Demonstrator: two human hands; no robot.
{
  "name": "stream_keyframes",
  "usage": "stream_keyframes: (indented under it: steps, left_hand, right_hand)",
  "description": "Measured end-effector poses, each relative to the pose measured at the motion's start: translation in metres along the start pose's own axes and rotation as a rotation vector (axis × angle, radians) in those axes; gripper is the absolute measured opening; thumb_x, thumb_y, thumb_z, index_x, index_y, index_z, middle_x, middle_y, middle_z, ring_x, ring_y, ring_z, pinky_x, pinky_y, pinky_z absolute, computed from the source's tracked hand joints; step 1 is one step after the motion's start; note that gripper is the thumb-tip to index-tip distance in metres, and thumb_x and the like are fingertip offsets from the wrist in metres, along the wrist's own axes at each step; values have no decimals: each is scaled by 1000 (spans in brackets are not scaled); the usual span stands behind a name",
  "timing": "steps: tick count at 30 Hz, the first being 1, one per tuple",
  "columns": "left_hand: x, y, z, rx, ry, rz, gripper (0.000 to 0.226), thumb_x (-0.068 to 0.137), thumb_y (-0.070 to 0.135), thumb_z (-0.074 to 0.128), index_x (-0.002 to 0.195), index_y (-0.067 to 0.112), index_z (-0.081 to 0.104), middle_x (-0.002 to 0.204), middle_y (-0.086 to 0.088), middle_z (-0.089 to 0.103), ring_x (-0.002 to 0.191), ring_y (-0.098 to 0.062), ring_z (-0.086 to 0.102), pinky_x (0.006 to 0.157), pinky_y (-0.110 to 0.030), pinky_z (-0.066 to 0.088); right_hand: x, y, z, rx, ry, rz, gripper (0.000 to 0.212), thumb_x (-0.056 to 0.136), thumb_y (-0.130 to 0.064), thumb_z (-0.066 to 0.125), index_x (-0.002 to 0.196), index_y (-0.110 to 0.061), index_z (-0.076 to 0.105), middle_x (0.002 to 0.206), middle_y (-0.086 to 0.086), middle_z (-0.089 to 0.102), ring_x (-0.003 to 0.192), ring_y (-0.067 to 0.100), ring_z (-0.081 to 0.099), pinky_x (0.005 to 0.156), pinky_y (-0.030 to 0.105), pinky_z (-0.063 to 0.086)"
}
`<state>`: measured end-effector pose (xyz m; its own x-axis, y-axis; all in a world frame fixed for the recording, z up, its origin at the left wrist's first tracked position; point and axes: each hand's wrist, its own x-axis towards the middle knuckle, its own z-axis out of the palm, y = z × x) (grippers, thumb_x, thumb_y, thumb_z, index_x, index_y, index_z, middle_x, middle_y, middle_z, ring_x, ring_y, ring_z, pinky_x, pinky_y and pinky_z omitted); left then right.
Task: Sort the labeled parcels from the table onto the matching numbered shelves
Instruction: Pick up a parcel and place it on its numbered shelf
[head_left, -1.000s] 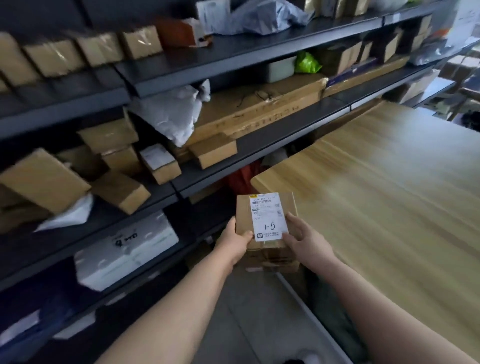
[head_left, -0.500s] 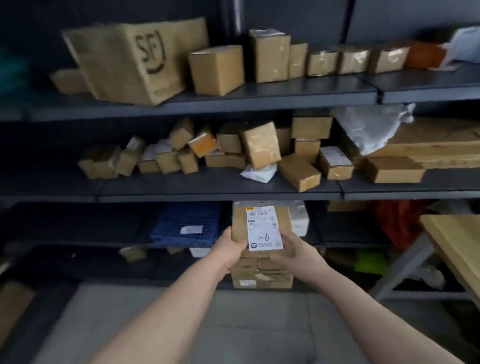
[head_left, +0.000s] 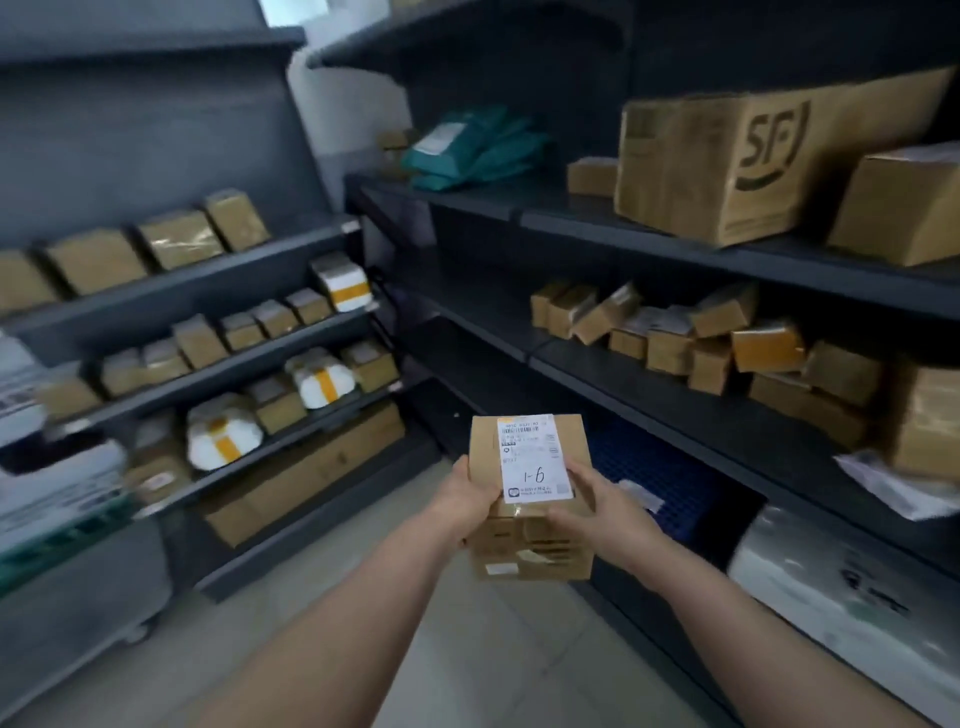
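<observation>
parcel: small brown cardboard box (head_left: 530, 499), held in mid-air in front of the body, over the pale floor (head_left: 457, 649), between two shelving units.
label: white slip (head_left: 535, 457) on the box's top face, barcode print at the upper end, "1-6" handwritten lower down.
left hand: left hand (head_left: 470, 506) pressed to the box's left side, thumb on the top edge, fingers wrapped under; clamped on the box.
right hand: right hand (head_left: 605, 512) on the right side, thumb lying beside the label, fingers curled below; also gripping the box.
right shelves: dark shelving (head_left: 675, 374) with a jumble of small brown boxes (head_left: 675, 338) on the middle level; large carton marked "sf" (head_left: 727, 166) on the level above; green mailer bags (head_left: 478, 145) further back.
left shelves: tilted dark racks (head_left: 208, 312) with rows of small boxes, some white packets with orange tape (head_left: 223, 436).
low right: blue crate (head_left: 654, 483) under the shelf, just beyond the parcel.
</observation>
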<state>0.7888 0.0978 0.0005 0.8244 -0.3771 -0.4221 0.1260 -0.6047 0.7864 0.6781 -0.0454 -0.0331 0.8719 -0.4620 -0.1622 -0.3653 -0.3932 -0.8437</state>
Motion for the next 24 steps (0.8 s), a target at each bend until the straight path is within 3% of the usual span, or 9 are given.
stream_keyframes:
  steps: [2, 4, 7, 10, 12, 14, 18, 21, 24]
  left_hand:
    - [-7, 0, -16, -12, 84, -24, 30, 98, 30, 48, 128, 31, 46, 114, 1, 61, 95, -17, 59, 73, -31, 49]
    - [-14, -1, -29, -24, 157, -57, 27, 96, 36, 47, 123, 33, 44, 112, 1, 61, 97, -20, 59, 80, -37, 52]
    - [-22, 1, -48, -102, 223, -71, 22, 92, 41, 50, 112, 38, 42, 103, 3, 63, 93, -20, 62, 83, -42, 54]
    - [-30, 4, -64, -168, 273, -42, 25, 85, 44, 58, 106, 36, 48, 96, 6, 68, 87, -17, 66, 67, -32, 53]
    - [-34, 6, -74, -197, 313, -12, 11, 87, 41, 60, 94, 34, 56, 79, 14, 72, 71, -8, 69, 53, -22, 50]
    - [-35, 9, -84, -221, 340, 7, 8, 90, 36, 58, 84, 34, 55, 69, 17, 70, 63, -5, 68, 48, -20, 48]
    - [-25, 13, -109, -242, 404, -26, 5, 95, 27, 55, 99, 30, 53, 90, 9, 66, 84, -16, 65, 67, -32, 54]
    - [-4, 14, -131, -226, 430, -42, 33, 95, 26, 56, 127, 23, 48, 116, -4, 65, 104, -26, 62, 93, -46, 52]
    - [28, 13, -159, -274, 429, -46, 41, 93, 30, 58, 132, 24, 45, 120, -4, 62, 106, -26, 61, 95, -49, 50]
  right_hand:
    - [11, -13, 5, 5, -65, -51, 71, 79, -47, 68, 140, -53, 32, 114, -28, 43, 95, -4, 44, 71, 18, 37]
    - [20, -27, 8, -3, -127, -108, 71, 78, -48, 69, 140, -51, 34, 118, -26, 46, 92, -6, 46, 73, 17, 37]
    - [34, -48, 12, -27, -213, -177, 75, 80, -44, 70, 144, -44, 32, 133, -15, 49, 104, 3, 47, 83, 24, 42]
    - [45, -70, 15, -74, -258, -243, 77, 80, -40, 70, 145, -42, 30, 138, -9, 49, 114, 12, 51, 93, 33, 48]
    - [52, -84, 17, -93, -279, -284, 78, 79, -41, 70, 146, -41, 30, 139, -8, 48, 118, 14, 50, 97, 37, 47]
    - [61, -96, 21, -95, -298, -319, 78, 78, -42, 70, 145, -43, 30, 138, -9, 49, 119, 14, 50, 97, 37, 47]
    - [84, -117, 37, -96, -339, -357, 78, 79, -40, 70, 146, -43, 30, 139, -10, 49, 119, 13, 50, 98, 37, 47]
    - [109, -134, 52, -90, -353, -380, 77, 80, -38, 71, 146, -41, 32, 139, -12, 49, 116, 10, 49, 97, 34, 47]
    - [142, -154, 70, -86, -359, -393, 76, 81, -37, 70, 146, -41, 30, 138, -13, 49, 111, 8, 49, 93, 32, 48]
